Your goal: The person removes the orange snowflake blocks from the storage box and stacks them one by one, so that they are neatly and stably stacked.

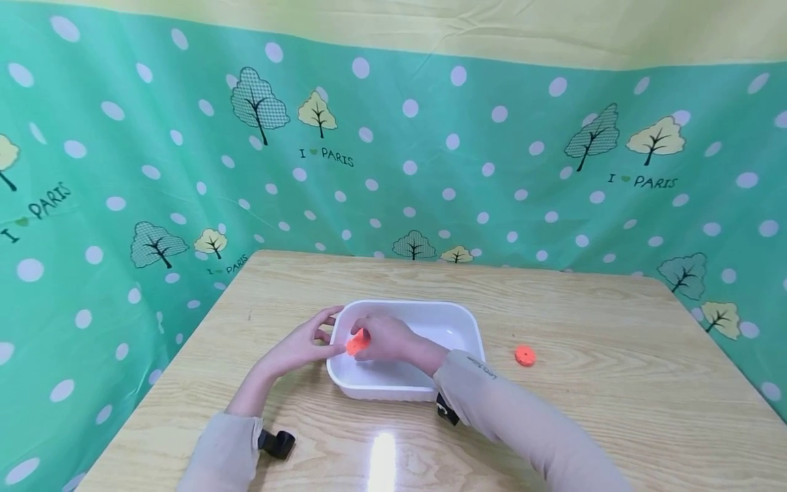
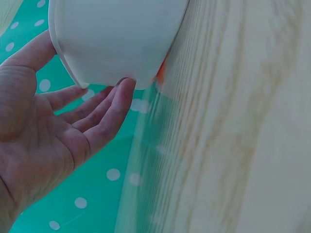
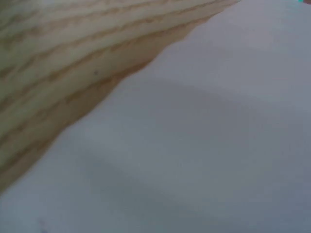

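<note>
A white rectangular plastic basin point(image 1: 424, 388) stands on the wooden table. My left hand point(image 1: 307, 345) holds its left end, thumb and fingers spread along the rim. In the left wrist view, the thumb and fingers of that left hand point(image 2: 63, 116) bend against the basin's outer wall point(image 2: 116, 39). Reaching inside the basin, my right hand point(image 1: 387, 338) pinches an orange round piece point(image 1: 355, 344) near the left wall, partly hidden by the fingers. The right wrist view has only the basin's wall point(image 3: 194, 136) up close, blurred, without the hand.
To the right of the basin, an orange disc point(image 1: 525, 355) with a small centre hole lies on the table point(image 1: 602, 383). A green dotted curtain point(image 1: 430, 150) hangs behind and at the sides. Black wrist cameras point(image 1: 278, 444) sit low near the tabletop.
</note>
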Available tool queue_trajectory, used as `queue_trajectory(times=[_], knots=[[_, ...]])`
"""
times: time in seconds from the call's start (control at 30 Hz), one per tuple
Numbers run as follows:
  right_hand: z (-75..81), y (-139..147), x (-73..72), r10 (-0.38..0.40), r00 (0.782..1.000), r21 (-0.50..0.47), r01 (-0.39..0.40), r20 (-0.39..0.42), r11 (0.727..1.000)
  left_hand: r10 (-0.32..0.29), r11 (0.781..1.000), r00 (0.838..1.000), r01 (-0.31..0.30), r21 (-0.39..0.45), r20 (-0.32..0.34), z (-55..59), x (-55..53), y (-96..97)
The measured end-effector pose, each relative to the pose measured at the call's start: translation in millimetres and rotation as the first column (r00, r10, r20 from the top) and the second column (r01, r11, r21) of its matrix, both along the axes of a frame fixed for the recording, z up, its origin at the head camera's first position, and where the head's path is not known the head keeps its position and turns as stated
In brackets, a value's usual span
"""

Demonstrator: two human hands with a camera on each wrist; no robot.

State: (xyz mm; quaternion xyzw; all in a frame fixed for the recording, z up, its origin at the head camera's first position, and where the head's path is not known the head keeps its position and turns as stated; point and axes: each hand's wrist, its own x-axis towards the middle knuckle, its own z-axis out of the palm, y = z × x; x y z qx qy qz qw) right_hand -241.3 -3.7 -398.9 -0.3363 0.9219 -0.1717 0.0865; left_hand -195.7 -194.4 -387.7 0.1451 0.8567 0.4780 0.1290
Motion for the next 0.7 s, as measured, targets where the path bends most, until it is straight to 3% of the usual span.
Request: queue_trajectory(times=[0.23, 0.53, 0.7], knots=[[-5.1, -3.5, -3.6, 0.041, 0.999, 0.078, -0.039, -0.024, 0.996, 0.010, 1.000, 1.000, -0.010, 0.003, -0.018, -22.8, -12.6, -6.1], [-9.4, -5.3, -4.4, 0.107, 0.988, 0.144, -0.091, -0.107, 0.985, 0.008, 1.000, 0.999, -0.008, 0.009, -0.032, -23.2, -13.0, -6.8], [-7.7, -4.7, -3.2, 0.106, 0.989, 0.150, -0.089, -0.108, 0.985, 0.010, 1.000, 0.999, -0.010, 0.007, -0.031, -22.7, -12.0, -6.8]])
